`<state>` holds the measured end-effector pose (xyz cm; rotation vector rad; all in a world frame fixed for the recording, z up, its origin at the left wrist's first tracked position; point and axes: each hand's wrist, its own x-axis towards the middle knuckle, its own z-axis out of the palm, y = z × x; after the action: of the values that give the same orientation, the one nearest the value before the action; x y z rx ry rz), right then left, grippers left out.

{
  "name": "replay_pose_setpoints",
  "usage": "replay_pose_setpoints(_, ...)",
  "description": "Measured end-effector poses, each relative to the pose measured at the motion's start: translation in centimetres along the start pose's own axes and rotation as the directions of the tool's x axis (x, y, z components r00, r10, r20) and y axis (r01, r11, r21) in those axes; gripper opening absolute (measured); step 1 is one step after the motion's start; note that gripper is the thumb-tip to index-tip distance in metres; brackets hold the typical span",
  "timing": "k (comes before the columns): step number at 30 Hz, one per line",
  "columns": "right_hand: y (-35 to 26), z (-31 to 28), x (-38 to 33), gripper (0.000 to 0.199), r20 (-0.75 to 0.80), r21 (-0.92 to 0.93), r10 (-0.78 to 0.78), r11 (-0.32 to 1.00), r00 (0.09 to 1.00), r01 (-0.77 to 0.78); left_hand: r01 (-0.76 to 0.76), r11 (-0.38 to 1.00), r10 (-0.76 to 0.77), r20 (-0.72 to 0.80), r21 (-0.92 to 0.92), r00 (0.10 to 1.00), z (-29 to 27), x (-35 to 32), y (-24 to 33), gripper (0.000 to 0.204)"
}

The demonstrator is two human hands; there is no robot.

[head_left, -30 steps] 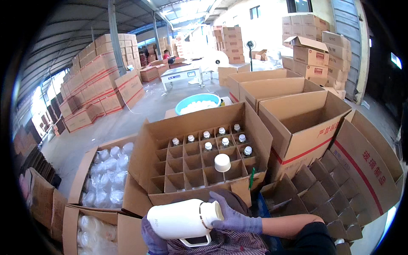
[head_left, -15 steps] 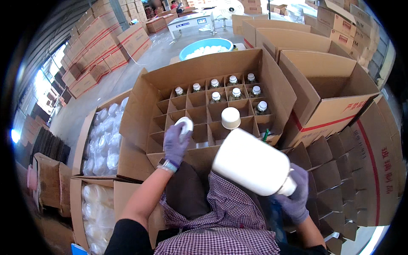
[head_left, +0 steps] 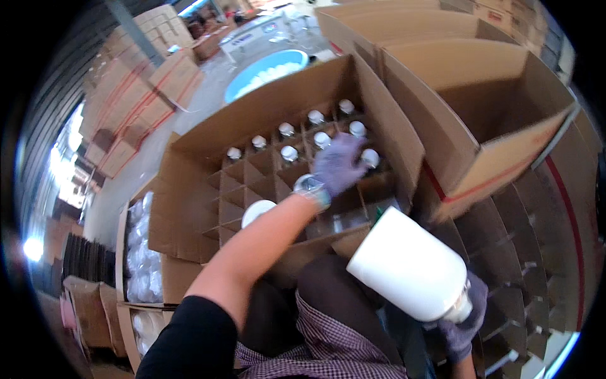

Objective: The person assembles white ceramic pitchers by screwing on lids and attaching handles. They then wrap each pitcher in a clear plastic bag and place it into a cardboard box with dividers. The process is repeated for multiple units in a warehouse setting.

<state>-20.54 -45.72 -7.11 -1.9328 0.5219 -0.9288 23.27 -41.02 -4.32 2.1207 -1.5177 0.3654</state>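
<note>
one white jug, tilted, base up and leftward, neck end wrapped by the fingers of the right hand; near the front right corner of a divided carton. one left hand, gloved, apart from the jug and farther forward, over capped bottles; whether it pinches one, cannot tell.

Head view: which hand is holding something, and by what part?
The right hand holds the white flask at its narrow neck end. The left hand is among the capped bottles; whether it grips one cannot be told.
</note>
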Motion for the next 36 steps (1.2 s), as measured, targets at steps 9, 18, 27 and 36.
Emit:
replay_pose_setpoints(9, 2.6, -3.3, -3.1, 0.086, -0.04, 0.03, 0.072, 0.997, 0.997, -0.071, 0.115, 0.984, -0.155, 0.338, 0.136, 0.928, 6.5, 4.9, -2.0, 0.058)
replay_pose_setpoints(18, -2.9, -2.0, 0.3, 0.085, -0.129, 0.338, 0.092, 0.94, 0.987, -0.043, 0.047, 0.975, 0.004, -0.233, 0.215, 0.972, -26.5, -9.6, 8.5, 0.086)
replay_pose_setpoints(27, -13.9, 6.3, 6.2, 0.067, 0.463, 0.406, -0.142, 0.911, 0.875, -0.067, 0.391, 0.871, -0.387, 0.075, -0.299, 0.919, -26.9, -29.5, 15.1, 0.112)
replay_pose_setpoints(36, -17.6, 14.7, 5.7, 0.051, 0.77, 0.243, -0.112, 0.962, 0.628, -0.126, 0.571, 0.344, -0.461, 0.396, -0.745, 0.794, -27.6, -44.4, 15.5, 0.126)
